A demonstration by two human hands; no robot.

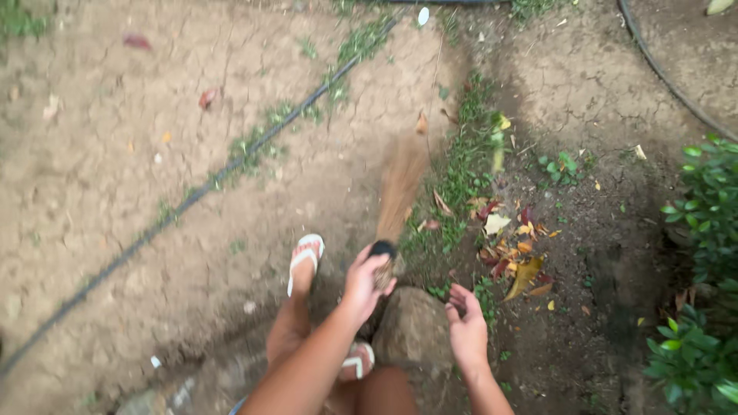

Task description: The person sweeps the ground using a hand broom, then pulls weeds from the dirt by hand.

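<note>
My left hand (365,280) is closed around the dark bound end of a short brown twig broom (400,188). The broom's bristles fan out ahead over the soil and are blurred by motion. My right hand (466,324) hangs just right of it, fingers loosely apart and holding nothing. A heap of fallen leaves (511,250), yellow, red and brown, lies to the right of the bristles beside a strip of grass (465,165). My feet wear white flip-flops (306,257).
A black hose (192,200) runs diagonally across the cracked dry soil, and another hose (661,73) curves at top right. A rounded stone (415,327) sits between my hands. Green shrubs (703,230) line the right edge.
</note>
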